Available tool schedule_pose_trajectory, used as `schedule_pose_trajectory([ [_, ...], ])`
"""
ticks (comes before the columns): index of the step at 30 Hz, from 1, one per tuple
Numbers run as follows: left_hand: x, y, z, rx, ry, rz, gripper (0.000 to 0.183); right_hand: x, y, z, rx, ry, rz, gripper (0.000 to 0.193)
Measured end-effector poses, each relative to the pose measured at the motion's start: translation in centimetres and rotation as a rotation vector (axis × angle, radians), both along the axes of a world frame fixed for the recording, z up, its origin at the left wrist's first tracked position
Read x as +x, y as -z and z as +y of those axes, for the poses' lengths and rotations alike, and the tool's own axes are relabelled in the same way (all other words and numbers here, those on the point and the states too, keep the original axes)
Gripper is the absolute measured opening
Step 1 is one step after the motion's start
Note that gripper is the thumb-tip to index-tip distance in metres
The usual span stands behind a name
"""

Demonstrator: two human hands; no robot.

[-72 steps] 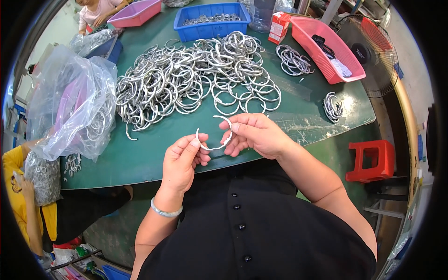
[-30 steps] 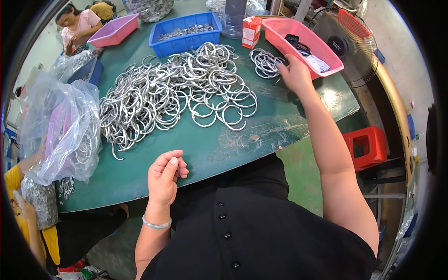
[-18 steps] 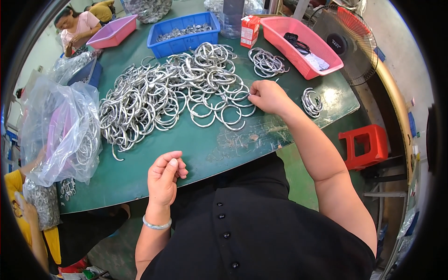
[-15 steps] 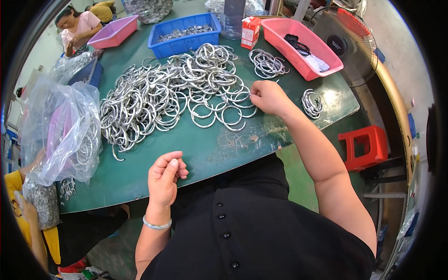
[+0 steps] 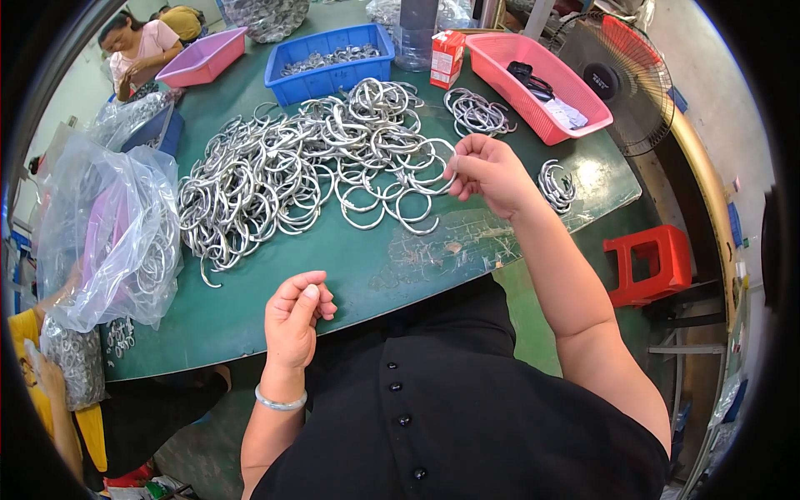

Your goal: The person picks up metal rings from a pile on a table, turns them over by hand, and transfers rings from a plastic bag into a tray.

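Note:
My right hand (image 5: 490, 175) pinches a silver open-ended bangle (image 5: 439, 140) between thumb and fingers. The bangle is tipped up at the right edge of a broad heap of similar bangles (image 5: 267, 171) on the green table (image 5: 333, 275). Over the table's front edge is my left hand (image 5: 298, 318), its fingers loosely curled and the thumb against them. Nothing shows in it. A small pile of bangles (image 5: 479, 114) lies beyond my right hand, and a smaller stack of bangles (image 5: 557, 185) lies to its right.
At the back stand a blue bin (image 5: 329, 82) of metal pieces, a red-and-white carton (image 5: 447, 58) and a pink basket (image 5: 542, 83). A clear plastic bag (image 5: 108, 225) is at the left, near a person in yellow. To the right are a fan (image 5: 617, 83) and a red stool (image 5: 650, 265).
My right hand has turned and its fingers have spread, lifting one bangle's edge from the heap's right side. The left hand stays in place.

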State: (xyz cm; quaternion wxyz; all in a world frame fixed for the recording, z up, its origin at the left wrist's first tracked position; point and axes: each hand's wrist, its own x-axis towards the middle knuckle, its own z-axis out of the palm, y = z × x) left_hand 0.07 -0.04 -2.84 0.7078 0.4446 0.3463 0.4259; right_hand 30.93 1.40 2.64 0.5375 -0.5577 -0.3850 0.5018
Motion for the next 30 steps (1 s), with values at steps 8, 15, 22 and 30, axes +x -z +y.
schedule_pose_trajectory([
  [8,3.0,-1.4,-0.4,0.033,0.085,0.079,0.023,-6.4,2.8,-2.8,0.03,-0.329,0.555,0.009],
  [15,3.0,-2.4,-0.4,0.002,0.053,0.066,0.019,-9.1,4.0,-4.0,-0.015,-0.378,0.697,0.01],
  [22,2.3,-1.8,0.0,-0.099,0.072,-0.016,0.019,-9.1,4.0,-4.1,-0.07,-0.4,0.707,0.011],
  [30,2.3,-1.8,0.0,-0.168,0.057,-0.033,0.018,-9.2,3.9,-4.3,-0.104,-0.399,0.662,0.01],
])
